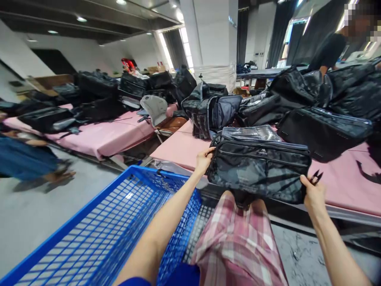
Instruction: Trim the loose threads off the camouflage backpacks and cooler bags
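Observation:
A dark camouflage bag [262, 169] with front zips and a small white logo is held up at the near edge of the pink-covered table [172, 147]. Its left end is pinched by my left hand [204, 159], thumb and fingers closed. At the other end my right hand [312, 192] grips the lower corner. Small black thread snips [316, 177] stick out of that same hand, points upward. A clear plastic panel [251, 133] shows along the bag's top. The bag's back and underside are hidden from me.
An empty blue plastic basket [101, 222] stands at my left. More dark bags [324, 131] crowd the table behind and to the right. A second pink table [104, 137] with bags, a grey-backed chair [154, 111] and a person [330, 49] are farther off.

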{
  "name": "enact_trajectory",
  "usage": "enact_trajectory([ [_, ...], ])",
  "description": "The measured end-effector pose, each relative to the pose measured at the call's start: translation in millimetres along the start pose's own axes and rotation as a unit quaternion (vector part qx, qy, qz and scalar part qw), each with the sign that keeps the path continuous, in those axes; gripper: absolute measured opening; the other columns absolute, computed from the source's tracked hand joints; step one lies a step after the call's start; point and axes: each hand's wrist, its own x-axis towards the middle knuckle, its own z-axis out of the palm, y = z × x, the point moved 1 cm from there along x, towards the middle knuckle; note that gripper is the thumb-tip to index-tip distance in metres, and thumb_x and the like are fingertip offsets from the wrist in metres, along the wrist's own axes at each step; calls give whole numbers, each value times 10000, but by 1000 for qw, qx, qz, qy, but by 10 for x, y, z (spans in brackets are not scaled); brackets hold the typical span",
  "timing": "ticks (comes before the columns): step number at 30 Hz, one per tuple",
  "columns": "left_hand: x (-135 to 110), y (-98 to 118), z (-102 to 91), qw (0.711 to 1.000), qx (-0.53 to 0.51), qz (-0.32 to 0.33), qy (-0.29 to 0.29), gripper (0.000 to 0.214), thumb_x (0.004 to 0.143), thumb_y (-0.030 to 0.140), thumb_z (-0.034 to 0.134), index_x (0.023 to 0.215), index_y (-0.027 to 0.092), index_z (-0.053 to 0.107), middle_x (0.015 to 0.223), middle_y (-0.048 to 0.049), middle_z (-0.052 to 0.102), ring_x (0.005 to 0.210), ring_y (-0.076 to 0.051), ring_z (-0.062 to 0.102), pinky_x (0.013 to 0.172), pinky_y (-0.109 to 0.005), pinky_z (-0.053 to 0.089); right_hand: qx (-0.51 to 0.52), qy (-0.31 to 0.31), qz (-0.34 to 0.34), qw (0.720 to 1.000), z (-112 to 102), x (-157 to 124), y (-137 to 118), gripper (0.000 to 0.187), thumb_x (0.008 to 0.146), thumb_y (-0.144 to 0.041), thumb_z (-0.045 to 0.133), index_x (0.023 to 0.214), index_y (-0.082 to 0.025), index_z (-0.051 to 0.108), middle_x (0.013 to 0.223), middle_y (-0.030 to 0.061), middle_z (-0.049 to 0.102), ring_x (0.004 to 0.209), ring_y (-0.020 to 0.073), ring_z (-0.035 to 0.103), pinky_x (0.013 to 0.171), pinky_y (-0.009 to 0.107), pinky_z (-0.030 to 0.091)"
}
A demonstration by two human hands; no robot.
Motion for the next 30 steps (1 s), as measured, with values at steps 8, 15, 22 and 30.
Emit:
enact_trajectory([
  [8, 178, 184, 101, 999, -31, -29, -6, 390, 641, 135, 524, 998, 154, 681, 1026, -55, 681, 982, -200, 603, 939, -346, 435, -229, 28, -192, 954, 84, 31, -572, 363, 695, -468, 548, 837, -141, 618, 748, 45, 586, 700, 176, 530, 634, 301, 429],
  [15, 86, 240, 380, 992, -104, -74, 1, 403, 633, 140, 536, 1013, 147, 671, 1042, -63, 672, 929, -182, 615, 887, -330, 465, -454, -127, -217, 855, 498, -562, -760, 191, 748, -338, 518, 819, -216, 648, 812, 57, 664, 684, 206, 594, 609, 290, 378],
  [22, -114, 289, 577, 996, -61, -54, -30, 403, 656, 143, 513, 1026, 159, 672, 1020, -59, 679, 817, -159, 625, 782, -282, 496, -367, -238, -238, 867, 1008, -962, -950, 240, 777, -197, 403, 777, -202, 643, 772, 47, 671, 690, 196, 601, 609, 271, 401],
  [30, -251, 286, 465, 997, -47, -57, -17, 426, 648, 170, 523, 1050, 145, 662, 996, -54, 681, 795, -149, 604, 739, -244, 475, -218, -363, -286, 859, 1306, -1203, -1197, 176, 799, -212, 491, 815, -248, 663, 773, -44, 672, 692, 117, 601, 631, 195, 421],
])
